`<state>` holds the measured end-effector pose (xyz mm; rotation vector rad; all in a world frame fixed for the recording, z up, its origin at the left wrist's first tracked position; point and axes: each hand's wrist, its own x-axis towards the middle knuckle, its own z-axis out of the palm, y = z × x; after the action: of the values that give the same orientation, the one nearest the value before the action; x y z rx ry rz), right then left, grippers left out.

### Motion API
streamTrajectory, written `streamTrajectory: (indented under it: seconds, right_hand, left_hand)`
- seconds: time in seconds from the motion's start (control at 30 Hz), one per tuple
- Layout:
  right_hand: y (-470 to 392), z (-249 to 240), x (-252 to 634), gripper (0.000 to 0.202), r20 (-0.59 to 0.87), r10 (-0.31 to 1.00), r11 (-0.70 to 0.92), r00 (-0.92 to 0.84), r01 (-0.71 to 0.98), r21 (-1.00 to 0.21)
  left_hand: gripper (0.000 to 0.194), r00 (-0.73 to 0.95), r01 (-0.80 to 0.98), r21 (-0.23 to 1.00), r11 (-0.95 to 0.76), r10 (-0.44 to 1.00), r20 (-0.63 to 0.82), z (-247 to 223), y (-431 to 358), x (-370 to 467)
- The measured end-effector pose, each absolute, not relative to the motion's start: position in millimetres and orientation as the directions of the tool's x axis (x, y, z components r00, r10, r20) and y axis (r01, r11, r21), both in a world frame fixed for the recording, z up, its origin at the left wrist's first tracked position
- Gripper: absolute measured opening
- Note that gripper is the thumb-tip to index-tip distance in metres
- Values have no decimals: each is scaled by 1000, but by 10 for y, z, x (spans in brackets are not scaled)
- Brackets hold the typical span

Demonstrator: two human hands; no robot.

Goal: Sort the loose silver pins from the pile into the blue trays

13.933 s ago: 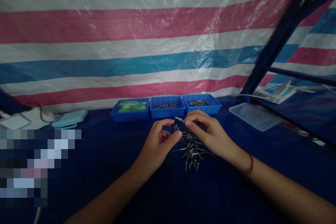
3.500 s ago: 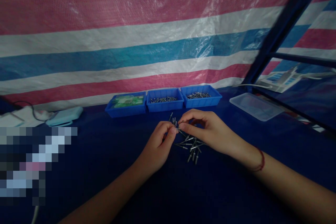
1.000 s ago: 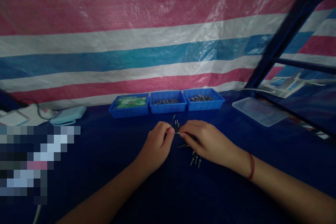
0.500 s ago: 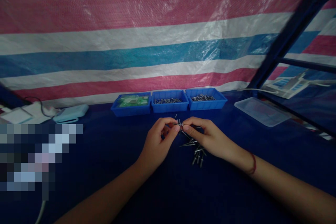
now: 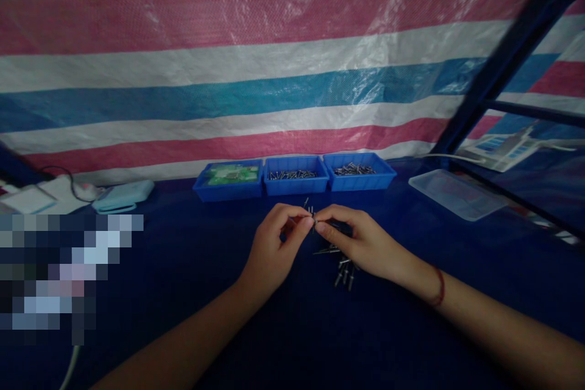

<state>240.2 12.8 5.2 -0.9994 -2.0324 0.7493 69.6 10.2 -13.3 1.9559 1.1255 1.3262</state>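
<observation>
My left hand (image 5: 276, 242) and my right hand (image 5: 368, 242) meet over the dark blue table, thumbs and forefingers pinched round a small metal piece (image 5: 314, 220), apparently a blind rivet. The fingertips cover most of it. Just beyond them, thin rivets (image 5: 311, 209) lie on the table. A loose pile of blind rivets (image 5: 346, 273) spreads beneath and beside my right hand, which hides part of it. A red cord circles my right wrist.
Behind my hands stand three blue trays: the left tray (image 5: 228, 194) has green packets, the middle tray (image 5: 296, 186) and right tray (image 5: 364, 183) metal rivets. At right lies a clear plastic lid (image 5: 457, 195); at left, a light blue case (image 5: 124, 196).
The right fingertips have shifted slightly left, closer against the left fingertips, and less of the metal piece shows between them. The trays and the pile stay where they were.
</observation>
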Motion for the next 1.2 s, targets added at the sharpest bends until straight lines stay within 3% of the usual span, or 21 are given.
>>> streamTrajectory:
  seconds: [0.37, 0.63, 0.73, 0.87, 0.93, 1.07, 1.2]
  right_hand:
    - [162, 56, 2407, 16, 310, 894, 399, -325, 256, -881]
    - [129, 84, 2395, 16, 366, 899, 418, -239, 226, -880]
    - [96, 121, 2404, 15, 417, 873, 483, -254, 318, -816]
    - [91, 193, 2463, 14, 524, 775, 631, -353, 461, -624]
    - [160, 218, 2537, 14, 586, 749, 649, -310, 523, -553]
    - [487, 203, 2825, 19, 692, 719, 451, 63, 716, -533]
    - [796, 126, 3138, 28, 571, 786, 139, 237, 832, -537]
  left_hand:
    - [8, 172, 340, 799, -495, 868, 465, -130, 97, 692]
    - [8, 191, 337, 804, -489, 872, 450, -140, 119, 702]
    - [9, 213, 364, 789, -496, 869, 447, -128, 111, 705]
    - [12, 217, 400, 764, -507, 862, 458, -129, 103, 701]
    - [19, 184, 408, 764, -500, 864, 468, -136, 98, 699]
    - [20, 295, 439, 703, -559, 829, 475, -136, 50, 716]
    - [15, 514, 518, 498, -695, 719, 468, -120, -37, 753]
